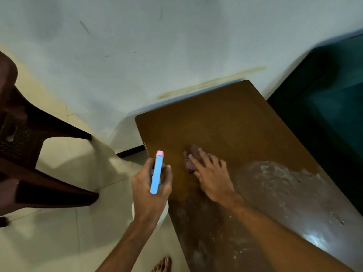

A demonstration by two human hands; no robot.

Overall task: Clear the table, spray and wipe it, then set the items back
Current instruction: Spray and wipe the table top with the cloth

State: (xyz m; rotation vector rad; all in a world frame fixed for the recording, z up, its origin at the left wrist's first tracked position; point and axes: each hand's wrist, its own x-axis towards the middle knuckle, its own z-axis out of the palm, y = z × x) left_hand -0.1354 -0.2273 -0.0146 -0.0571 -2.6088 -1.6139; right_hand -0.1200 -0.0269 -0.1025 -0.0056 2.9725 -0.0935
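On your far left a dark brown plastic chair (29, 134) stands on the tiled floor (68, 242), well apart from the table (225, 118). It probably stands clear so that you have room to work.

Next comes your left hand (151, 185), fingers and thumb curled round the blue head of the spray bottle (157, 173), with its pink tip pointing away from you. The bottle's white body shows just below your wrist, off the table's left edge and over the floor. I judge you hold it there so that it is ready for another squirt and stays out of the wiping path. No brand, label or writing can be read on it; the faces that show are plain blue, pink and white.

To the right, your right hand (212, 173) lies on the table with its fingers spread, pressing flat on a dark reddish cloth (191, 158) bunched under the fingertips, near the left edge. A flat hand like that spreads the pressure over the cloth, which suits wiping.

Nothing else shows on the table, so the clearing looks done and the wipe is under way. Further right, whitish wet streaks (279, 177) lie across the near part, while the far end looks dry, though motion blur makes that uncertain. At the far right, just beside the table, sits a dark teal piece of furniture (324, 114), too dim to name.
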